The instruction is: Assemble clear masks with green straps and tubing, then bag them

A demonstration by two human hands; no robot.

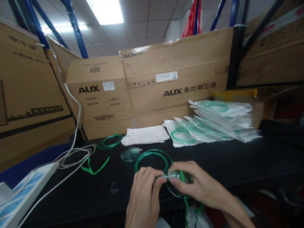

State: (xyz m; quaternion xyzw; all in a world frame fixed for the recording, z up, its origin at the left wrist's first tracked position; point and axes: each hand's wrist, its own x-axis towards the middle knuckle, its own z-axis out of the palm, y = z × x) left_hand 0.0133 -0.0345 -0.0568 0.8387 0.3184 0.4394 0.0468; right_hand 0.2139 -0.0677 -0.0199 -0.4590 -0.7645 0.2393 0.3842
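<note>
Both wrists run off the bottom edge, so only the left hand [144, 196] and the right hand [201, 186] show, meeting over the near edge of the black bench [237, 164]. Between them sits a clear mask [178, 176]. The left hand pinches its small port with thumb and fingertips, and the right hand cups it from the other side. The right hand's fingers cover most of the shell, so its shape is hard to make out. A green strap [186, 205] hangs from the mask below the right hand and is cut off at the bottom. Green tubing [152, 154] loops just beyond the left hand; where it ends is hidden behind the fingers.

Farther beyond the left hand lies a second mask [129, 154]. Left of that hand are a small clear piece [114, 188], too small to identify, and a loose strap [95, 168], with another tube coil [110, 141] past it. A flat white pouch [146, 134] lies well beyond both hands. Sealed packs [220, 122] are stacked beyond the right hand. Cardboard boxes [166, 79] wall the back. Far left of the left hand, a power strip [21, 193] is cut by the corner, with a white cable [77, 126] above it.
</note>
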